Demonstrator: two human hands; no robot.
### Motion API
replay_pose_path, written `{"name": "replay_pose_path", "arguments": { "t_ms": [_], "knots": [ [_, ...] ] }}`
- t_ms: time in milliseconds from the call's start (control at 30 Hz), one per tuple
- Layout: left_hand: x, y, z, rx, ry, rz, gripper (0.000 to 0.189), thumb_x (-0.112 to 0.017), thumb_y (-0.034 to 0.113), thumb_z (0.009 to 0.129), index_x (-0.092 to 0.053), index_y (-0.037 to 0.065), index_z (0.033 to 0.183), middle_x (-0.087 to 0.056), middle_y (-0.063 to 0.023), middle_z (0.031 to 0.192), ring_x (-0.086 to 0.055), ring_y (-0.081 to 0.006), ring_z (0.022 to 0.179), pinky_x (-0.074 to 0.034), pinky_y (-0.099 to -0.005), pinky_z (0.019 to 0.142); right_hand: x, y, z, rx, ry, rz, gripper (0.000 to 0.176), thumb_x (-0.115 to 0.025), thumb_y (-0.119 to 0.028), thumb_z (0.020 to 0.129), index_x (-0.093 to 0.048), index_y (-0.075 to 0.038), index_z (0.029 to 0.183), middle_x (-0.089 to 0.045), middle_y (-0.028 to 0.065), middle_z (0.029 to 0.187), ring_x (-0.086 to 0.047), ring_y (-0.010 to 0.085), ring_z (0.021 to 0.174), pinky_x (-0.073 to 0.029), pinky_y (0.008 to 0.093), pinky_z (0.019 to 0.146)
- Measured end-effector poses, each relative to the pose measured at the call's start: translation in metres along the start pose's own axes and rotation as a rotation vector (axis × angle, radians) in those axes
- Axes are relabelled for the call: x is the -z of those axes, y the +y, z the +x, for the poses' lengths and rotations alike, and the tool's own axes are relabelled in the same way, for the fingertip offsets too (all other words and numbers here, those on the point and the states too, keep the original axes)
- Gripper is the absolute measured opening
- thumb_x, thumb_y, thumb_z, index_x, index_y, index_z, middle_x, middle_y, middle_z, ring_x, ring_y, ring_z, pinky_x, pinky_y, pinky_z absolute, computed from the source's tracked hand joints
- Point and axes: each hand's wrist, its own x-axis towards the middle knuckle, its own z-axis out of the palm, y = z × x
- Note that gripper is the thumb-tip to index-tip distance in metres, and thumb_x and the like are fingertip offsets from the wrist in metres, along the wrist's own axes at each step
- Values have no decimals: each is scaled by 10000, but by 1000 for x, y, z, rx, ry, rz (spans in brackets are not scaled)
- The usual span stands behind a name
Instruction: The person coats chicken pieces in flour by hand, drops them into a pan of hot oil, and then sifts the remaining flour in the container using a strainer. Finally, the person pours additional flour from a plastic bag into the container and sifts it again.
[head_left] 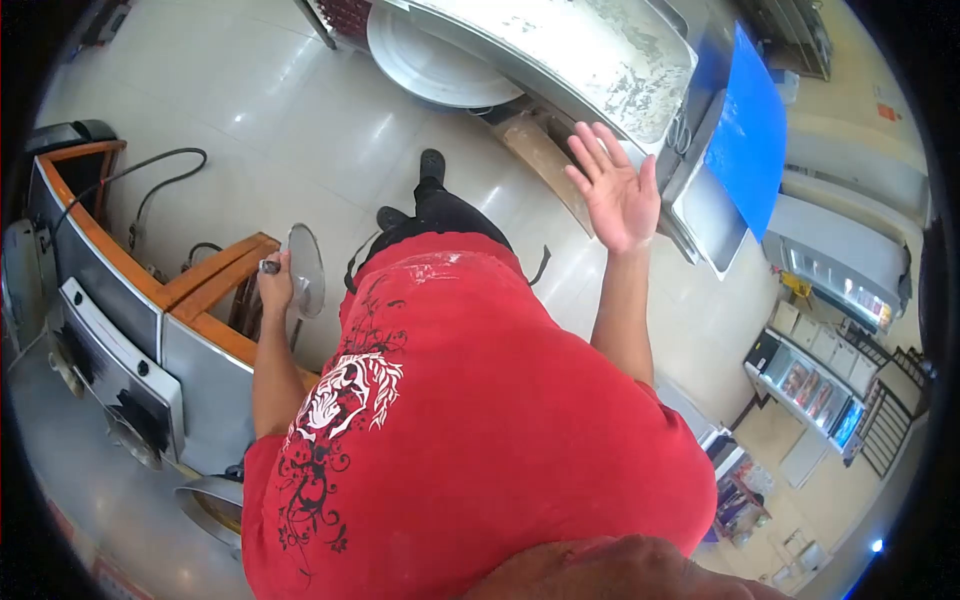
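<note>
My left hand is closed around the dark knob of a round glass lid, which is held on edge beside the wooden frame of the stove counter. My right hand is raised with its palm showing and fingers spread, holding nothing. It is near the corner of a metal work surface dusted with white powder. A blue board lies to the right of that hand.
A gas stove stands at the left, with a pan by its lower end. A large round metal tray sits under the work surface. A brown board leans below it. Display cases stand at the right.
</note>
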Motion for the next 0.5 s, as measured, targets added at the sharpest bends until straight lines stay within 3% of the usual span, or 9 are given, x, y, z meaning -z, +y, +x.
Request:
{"name": "replay_pose_path", "arguments": {
  "t_ms": [200, 233, 333, 433, 500],
  "knots": [
    [8, 1, 22, -84, -47, -38, 372, -525, 299, 979, -602, -33, 832, -598, -239, 803, -581, -417, 784, -434, -474, 696, 23, 34, 34, -43, -98, -47, 427, -403, -384, 1038, -553, -50, 1258, -543, 198, 1366, -551, 336, 1231, -463, 498, 993],
    [11, 2, 23, -49, -59, -61, 380, -525, 299, 980, -586, -35, 810, -589, -231, 780, -573, -410, 766, -430, -472, 688, 13, 39, 41, -27, -30, -69, 290, -444, -331, 1033, -584, -96, 1130, -630, 160, 1227, -620, 320, 1129, -500, 490, 943],
    [22, 3, 20, 30, -45, -136, 395, -521, 301, 984, -566, -38, 786, -579, -230, 776, -564, -402, 750, -425, -470, 683, -4, 48, 67, -62, -93, -142, 234, -448, -297, 1035, -567, -111, 959, -662, 121, 1019, -658, 291, 987, -529, 455, 861],
    [23, -7, 13, -15, 57, -38, 397, -518, 307, 993, -564, -33, 793, -540, -197, 718, -534, -327, 679, -411, -431, 652, -25, 55, 94, -109, -153, -324, 249, -455, -268, 1035, -487, -127, 832, -618, 91, 854, -648, 252, 859, -529, 415, 784],
    [21, -11, 8, 21, 46, -37, 400, -513, 314, 989, -566, -31, 792, -568, -234, 789, -561, -402, 762, -424, -470, 688, -9, 56, 119, -197, -328, -265, 276, -462, -267, 1033, -429, -134, 794, -603, 82, 811, -634, 239, 814, -520, 404, 759]
  ]
}}
